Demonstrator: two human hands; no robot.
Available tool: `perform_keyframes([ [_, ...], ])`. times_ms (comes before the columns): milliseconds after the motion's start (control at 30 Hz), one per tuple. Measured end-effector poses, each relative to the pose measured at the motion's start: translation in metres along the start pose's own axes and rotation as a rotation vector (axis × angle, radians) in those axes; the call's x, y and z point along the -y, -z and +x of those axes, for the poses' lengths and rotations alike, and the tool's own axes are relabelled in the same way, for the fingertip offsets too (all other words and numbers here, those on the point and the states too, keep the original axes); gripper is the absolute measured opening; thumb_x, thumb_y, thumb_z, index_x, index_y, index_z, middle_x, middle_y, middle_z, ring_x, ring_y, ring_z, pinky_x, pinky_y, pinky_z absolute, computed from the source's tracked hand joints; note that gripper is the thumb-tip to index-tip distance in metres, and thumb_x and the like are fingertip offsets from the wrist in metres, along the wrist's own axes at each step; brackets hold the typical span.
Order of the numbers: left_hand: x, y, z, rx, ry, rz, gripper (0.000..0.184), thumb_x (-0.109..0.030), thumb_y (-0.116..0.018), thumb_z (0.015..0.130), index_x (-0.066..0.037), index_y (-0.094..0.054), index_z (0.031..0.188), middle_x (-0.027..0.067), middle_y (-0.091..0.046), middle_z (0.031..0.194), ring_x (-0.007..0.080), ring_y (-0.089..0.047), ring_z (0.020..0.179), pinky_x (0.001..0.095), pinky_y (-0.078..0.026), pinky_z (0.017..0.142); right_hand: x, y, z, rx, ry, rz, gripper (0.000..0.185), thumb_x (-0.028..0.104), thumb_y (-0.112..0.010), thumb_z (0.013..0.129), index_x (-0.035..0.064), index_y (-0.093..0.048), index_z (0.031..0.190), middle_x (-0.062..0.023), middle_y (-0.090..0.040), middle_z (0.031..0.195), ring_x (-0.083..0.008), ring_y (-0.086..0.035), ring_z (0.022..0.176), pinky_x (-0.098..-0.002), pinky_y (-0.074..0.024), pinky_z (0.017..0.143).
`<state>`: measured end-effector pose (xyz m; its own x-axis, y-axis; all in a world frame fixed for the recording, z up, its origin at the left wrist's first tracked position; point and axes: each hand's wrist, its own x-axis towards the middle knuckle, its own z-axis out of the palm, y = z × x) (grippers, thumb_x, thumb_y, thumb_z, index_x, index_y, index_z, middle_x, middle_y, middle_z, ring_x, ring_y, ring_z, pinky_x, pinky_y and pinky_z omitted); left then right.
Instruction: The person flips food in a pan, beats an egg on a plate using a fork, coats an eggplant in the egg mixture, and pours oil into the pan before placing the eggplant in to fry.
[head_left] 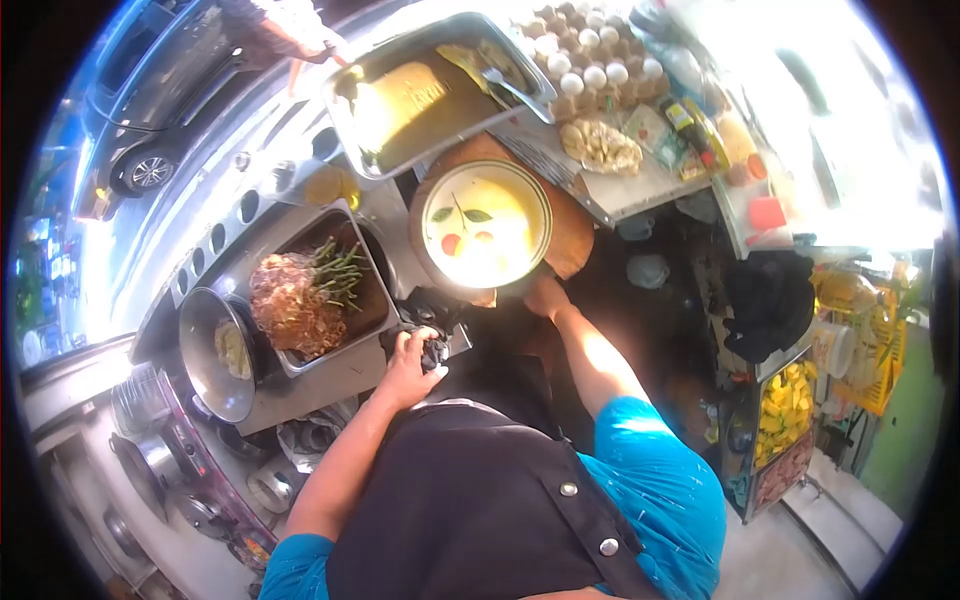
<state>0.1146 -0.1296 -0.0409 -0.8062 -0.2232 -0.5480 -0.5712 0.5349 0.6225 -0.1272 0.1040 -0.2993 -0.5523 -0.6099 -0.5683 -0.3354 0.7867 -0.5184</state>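
So the cherry-print bowl (487, 224) sits on the wooden board (574, 228), opening up and round, equally wide every way — its printed stem points away from the person. Left hand (411, 371) is clutching some black cloth (436, 352); right hand (545, 296) is at the bowl's near side — can't tell its grip.

Bright blue short sleeves (660, 490), black apron (450, 510) with silvery snap buttons (609, 547).

Beyond two bare hands (408, 376) (546, 296): one cherry-painted dish (487, 225), two metal food trays (352, 148) (372, 290) and, in glare, perhaps nine white eggs (594, 76).
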Motion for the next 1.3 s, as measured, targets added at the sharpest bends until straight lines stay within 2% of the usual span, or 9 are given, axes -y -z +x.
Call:
perform_keyframes([
  [33, 0.003, -0.002, 0.000, -0.001, -0.006, -0.029, 0.070, -0.022, -0.082, 0.083, -0.022, -0.046, 0.142, 0.0162, -0.048, 0.129, 0.0392, -0.059, 0.118, 0.0497, -0.050, 0.103, 0.034, 0.043, -0.038, 0.266, -0.019, -0.151, 0.049, 0.034, -0.066, 0.095, 0.0033, -0.068, 0.133, -0.0234, -0.069, 0.130, -0.0418, -0.067, 0.120, -0.0490, -0.0537, 0.102],
  [167, 0.010, -0.004, -0.001, -0.040, -0.019, -0.044, 0.061, -0.025, -0.078, 0.087, -0.022, -0.049, 0.141, 0.0169, -0.050, 0.131, 0.0421, -0.058, 0.122, 0.0512, -0.049, 0.104, 0.111, 0.144, -0.150, 0.360, 0.074, -0.036, 0.053, 0.043, -0.073, 0.090, 0.0063, -0.073, 0.128, -0.0183, -0.075, 0.119, -0.0356, -0.072, 0.112, -0.0444, -0.0551, 0.099],
  [367, 0.039, -0.038, 0.004, -0.395, -0.201, -0.017, 0.025, -0.020, -0.072, 0.090, -0.012, -0.060, 0.110, 0.0159, -0.058, 0.110, 0.0416, -0.065, 0.102, 0.0537, -0.054, 0.086, 0.170, 0.274, -0.153, -0.326, 0.239, 0.459, 0.024, 0.017, -0.074, 0.095, 0.0031, -0.076, 0.115, -0.0066, -0.073, 0.082, -0.0106, -0.065, 0.078, -0.0325, -0.0543, 0.075],
  [467, 0.033, -0.051, 0.010, -0.589, -0.261, 0.086, 0.017, -0.019, -0.071, 0.090, -0.010, -0.057, 0.095, 0.0151, -0.058, 0.099, 0.0416, -0.065, 0.088, 0.0539, -0.055, 0.072, 0.192, 0.334, -0.107, -0.775, 0.374, 0.251, 0.045, 0.017, -0.077, 0.093, 0.0085, -0.068, 0.136, -0.0133, -0.073, 0.102, -0.0246, -0.071, 0.093, -0.0352, -0.0560, 0.085],
  [633, 0.017, -0.062, 0.021, -0.789, -0.077, 0.113, 0.026, -0.025, -0.073, 0.094, -0.011, -0.053, 0.087, 0.0130, -0.059, 0.090, 0.0401, -0.065, 0.082, 0.0528, -0.051, 0.065, 0.178, 0.363, -0.034, -0.699, 0.420, -0.270, 0.050, 0.026, -0.080, 0.089, 0.0145, -0.065, 0.136, -0.0169, -0.070, 0.109, -0.0380, -0.068, 0.110, -0.0492, -0.0561, 0.093],
  [900, -0.027, -0.077, 0.035, -1.008, 0.280, -0.045, 0.030, -0.025, -0.073, 0.094, -0.007, -0.052, 0.083, 0.0138, -0.061, 0.091, 0.0395, -0.063, 0.089, 0.0532, -0.049, 0.074, 0.181, 0.443, -0.070, -0.983, 0.832, -0.131, 0.013, 0.011, -0.072, 0.092, 0.0077, -0.073, 0.104, -0.0122, -0.070, 0.085, -0.0350, -0.069, 0.081, -0.0435, -0.0562, 0.072],
  [1067, -0.045, -0.060, 0.029, -0.910, 0.413, -0.178, 0.029, -0.026, -0.081, 0.088, -0.006, -0.062, 0.079, 0.0163, -0.062, 0.087, 0.0401, -0.062, 0.088, 0.0523, -0.049, 0.076, 0.179, 0.450, -0.112, -0.566, 0.771, -0.044, 0.008, 0.014, -0.074, 0.092, 0.0086, -0.074, 0.098, -0.0112, -0.071, 0.087, -0.0355, -0.070, 0.080, -0.0449, -0.0547, 0.071],
  [1267, -0.072, -0.042, 0.033, -1.278, 0.231, 0.116, 0.022, -0.025, -0.081, 0.086, -0.007, -0.069, 0.088, 0.0120, -0.065, 0.088, 0.0335, -0.064, 0.084, 0.0449, -0.052, 0.077, 0.139, 0.372, -0.097, -0.239, 0.714, -0.173, 0.015, 0.022, -0.072, 0.093, 0.0086, -0.076, 0.097, -0.0160, -0.073, 0.086, -0.0385, -0.071, 0.084, -0.0472, -0.0566, 0.075],
  [1300, -0.076, -0.036, 0.036, -1.126, 0.242, -0.159, 0.021, -0.025, -0.080, 0.088, -0.007, -0.070, 0.093, 0.0106, -0.066, 0.089, 0.0291, -0.066, 0.084, 0.0410, -0.053, 0.075, 0.135, 0.360, -0.092, -0.235, 0.710, -0.169, 0.015, 0.022, -0.072, 0.093, 0.0086, -0.076, 0.097, -0.0160, -0.073, 0.086, -0.0385, -0.071, 0.084, -0.0472, -0.0566, 0.075],
])
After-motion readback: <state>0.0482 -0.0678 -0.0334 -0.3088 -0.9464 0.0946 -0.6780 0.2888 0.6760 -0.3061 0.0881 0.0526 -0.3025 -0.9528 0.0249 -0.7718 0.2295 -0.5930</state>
